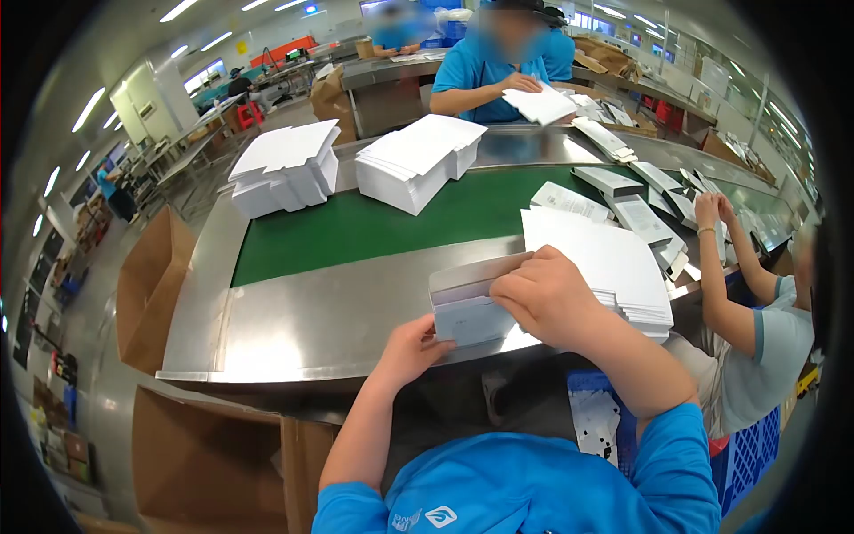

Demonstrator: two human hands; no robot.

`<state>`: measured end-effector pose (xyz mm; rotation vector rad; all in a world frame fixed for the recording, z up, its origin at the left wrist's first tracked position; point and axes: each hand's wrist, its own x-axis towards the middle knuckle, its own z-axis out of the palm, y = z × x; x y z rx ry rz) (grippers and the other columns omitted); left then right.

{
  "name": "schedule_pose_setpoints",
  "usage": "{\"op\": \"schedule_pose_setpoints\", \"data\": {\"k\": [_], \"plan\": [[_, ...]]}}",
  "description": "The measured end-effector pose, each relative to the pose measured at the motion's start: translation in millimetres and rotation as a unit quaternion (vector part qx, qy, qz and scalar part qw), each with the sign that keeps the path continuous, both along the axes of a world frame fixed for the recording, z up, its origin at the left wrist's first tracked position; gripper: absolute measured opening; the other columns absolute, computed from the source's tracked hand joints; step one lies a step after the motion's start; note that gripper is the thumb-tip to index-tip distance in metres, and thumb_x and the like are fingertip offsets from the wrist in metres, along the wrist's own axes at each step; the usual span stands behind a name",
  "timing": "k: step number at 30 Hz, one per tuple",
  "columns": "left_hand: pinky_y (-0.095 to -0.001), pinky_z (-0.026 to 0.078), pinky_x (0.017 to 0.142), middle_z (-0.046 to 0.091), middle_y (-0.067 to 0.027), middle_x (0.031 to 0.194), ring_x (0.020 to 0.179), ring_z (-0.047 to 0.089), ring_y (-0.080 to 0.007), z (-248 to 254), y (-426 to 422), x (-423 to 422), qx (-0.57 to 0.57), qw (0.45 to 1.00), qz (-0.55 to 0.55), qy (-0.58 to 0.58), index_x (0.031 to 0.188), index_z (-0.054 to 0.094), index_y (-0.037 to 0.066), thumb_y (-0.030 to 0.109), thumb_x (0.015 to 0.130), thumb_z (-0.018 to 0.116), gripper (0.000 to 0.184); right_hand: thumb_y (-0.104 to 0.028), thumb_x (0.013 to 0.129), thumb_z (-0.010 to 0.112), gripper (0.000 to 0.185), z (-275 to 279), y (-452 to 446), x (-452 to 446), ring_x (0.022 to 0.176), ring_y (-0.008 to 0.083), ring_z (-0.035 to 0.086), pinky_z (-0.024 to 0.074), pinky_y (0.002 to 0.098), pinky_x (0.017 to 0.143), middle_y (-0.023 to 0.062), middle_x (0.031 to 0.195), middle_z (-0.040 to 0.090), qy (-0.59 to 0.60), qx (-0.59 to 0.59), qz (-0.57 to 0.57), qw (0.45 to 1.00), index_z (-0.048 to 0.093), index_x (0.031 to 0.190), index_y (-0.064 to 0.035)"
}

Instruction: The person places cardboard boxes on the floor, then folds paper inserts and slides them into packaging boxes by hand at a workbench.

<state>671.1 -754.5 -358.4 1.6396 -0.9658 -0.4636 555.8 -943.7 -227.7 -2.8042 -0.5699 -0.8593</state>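
We find the white box [471,322] just above the table's near edge, slightly tilted, its top edge standing open toward 12 o'clock. The left hand [414,352] pinches its lower corner at 8 o'clock, fingers narrowed on the card; the right hand [551,298] curls over its upper edge at 2 o'clock, gripping it closely. Just beside it at 2 o'clock we see a pile of flat white blanks [589,254], which crowds the right hand's side. The widest room for moving lies toward 9 o'clock, along the steel tabletop [302,329], with the green belt [356,240] beyond at 11 o'clock. Two white stacks, one [289,160] at 10 o'clock and another [422,153] at 11, stand near the belt's far edge. At 1 to 2 o'clock printed boxes [639,216] lie jumbled, and there a co-worker's hands [709,214] reach in from 3 o'clock; across the table at 12, another person [525,84] holds a white sheet [541,103]. Below the edge we have a brown carton [307,467] at 8 o'clock and a blue crate [587,381] at 5. The print on the boxes is too small for us to read; on the blue shirt [569,485] at 6 o'clock we make out a white leaf-like logo [440,516], its neighbouring letters unclear
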Motion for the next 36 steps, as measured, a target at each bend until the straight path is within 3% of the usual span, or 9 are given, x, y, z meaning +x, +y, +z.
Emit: {"op": "schedule_pose_setpoints", "data": {"k": [5, 6, 9, 11, 15, 20, 27, 33, 36], "plan": [[-0.0302, 0.049, 0.073, 0.060, -0.0076, 0.093, 0.082, 0.059, -0.0178, -20.6, 41.8, -5.6, -0.043, 0.988, 0.150, 0.003, 0.099, 0.056, -0.001, 0.004, 0.077, 0.062, 0.024, -0.009, 0.058, 0.074, 0.036, 21.0, -18.3, -35.4, 0.097, 0.0286, 0.050, 0.0384, 0.0363, 0.083, 0.0076, 0.099, 0.054, -0.045, 0.145, 0.060, 0.987, 0.054, 0.087, -0.0088], [-0.0310, 0.048, 0.076, 0.059, -0.0081, 0.097, 0.085, 0.058, -0.0191, -12.4, 63.7, -10.3, -0.054, 0.963, 0.216, 0.150, 0.101, 0.055, -0.002, 0.003, 0.076, 0.062, 0.026, -0.011, 0.057, 0.075, 0.037, 24.7, -36.4, -46.1, 0.099, 0.0283, 0.049, 0.0377, 0.0363, 0.085, 0.0078, 0.101, 0.053, -0.010, 0.140, 0.027, 0.990, 0.053, 0.087, -0.0087], [-0.0351, 0.041, 0.092, 0.046, -0.0129, 0.120, 0.107, 0.047, -0.0240, 5.3, 128.5, -20.6, -0.494, 0.788, 0.340, 0.142, 0.121, 0.037, 0.000, 0.010, 0.088, 0.048, 0.037, -0.015, 0.056, 0.077, 0.042, 19.3, -97.7, -78.0, 0.108, 0.0282, 0.043, 0.0355, 0.0370, 0.090, 0.0090, 0.110, 0.048, 0.058, 0.096, -0.118, 0.987, 0.051, 0.088, -0.0089], [-0.0358, 0.037, 0.098, 0.045, -0.0137, 0.121, 0.109, 0.046, -0.0256, 14.5, 185.8, -21.9, -0.557, 0.734, 0.362, 0.137, 0.119, 0.038, -0.004, 0.025, 0.091, 0.042, 0.041, -0.021, 0.054, 0.078, 0.056, 0.2, -139.9, -106.8, 0.122, 0.0321, 0.032, 0.0289, 0.0408, 0.099, 0.0113, 0.124, 0.042, 0.120, 0.051, -0.221, 0.967, 0.048, 0.100, -0.0099], [-0.0301, 0.042, 0.091, 0.044, -0.0140, 0.122, 0.105, 0.049, -0.0200, 21.8, 201.4, -32.3, -0.492, 0.746, 0.422, 0.150, 0.126, 0.036, 0.001, 0.027, 0.093, 0.039, 0.042, -0.018, 0.054, 0.077, 0.056, -46.1, -177.0, -151.2, 0.124, 0.0333, 0.030, 0.0265, 0.0415, 0.101, 0.0124, 0.131, 0.037, 0.183, 0.041, -0.307, 0.933, 0.048, 0.101, -0.0096], [-0.0272, 0.052, 0.065, 0.052, -0.0115, 0.105, 0.080, 0.057, -0.0171, -7.5, 108.5, -44.5, -0.331, 0.843, 0.263, 0.333, 0.130, 0.031, 0.006, 0.018, 0.088, 0.047, 0.046, -0.003, 0.059, 0.069, 0.032, -67.3, -149.6, -166.9, 0.116, 0.0296, 0.042, 0.0286, 0.0441, 0.100, 0.0095, 0.117, 0.052, 0.143, 0.204, -0.276, 0.928, 0.051, 0.084, -0.0082], [-0.0390, 0.048, 0.081, 0.039, -0.0222, 0.125, 0.106, 0.051, -0.0310, 5.3, -54.2, -89.7, -0.123, 0.882, -0.137, 0.434, 0.134, 0.020, 0.003, 0.033, 0.086, 0.052, 0.064, -0.003, 0.064, 0.067, 0.022, -83.9, -104.6, -167.8, 0.107, 0.0263, 0.052, 0.0310, 0.0496, 0.097, 0.0060, 0.107, 0.059, -0.013, 0.150, -0.223, 0.963, 0.053, 0.080, -0.0094], [-0.0330, 0.054, 0.065, 0.059, -0.0141, 0.095, 0.079, 0.062, -0.0234, 4.1, -105.9, -80.8, -0.113, 0.853, -0.033, 0.509, 0.115, 0.039, 0.001, 0.027, 0.092, 0.040, 0.035, -0.021, 0.070, 0.071, 0.029, -53.1, -75.0, -162.7, 0.100, 0.0253, 0.052, 0.0332, 0.0429, 0.095, 0.0070, 0.101, 0.058, 0.029, 0.117, -0.131, 0.984, 0.054, 0.091, -0.0119], [-0.0303, 0.054, 0.057, 0.060, -0.0145, 0.092, 0.069, 0.064, -0.0235, 20.2, -88.0, -69.2, -0.255, 0.834, 0.057, 0.486, 0.113, 0.040, 0.000, 0.021, 0.090, 0.044, 0.032, -0.028, 0.084, 0.053, 0.035, -0.4, -100.2, -184.4, 0.076, 0.0215, 0.048, 0.0378, 0.0350, 0.069, 0.0096, 0.089, 0.054, -0.168, 0.331, -0.050, 0.927, 0.050, 0.104, 0.0009]]}}
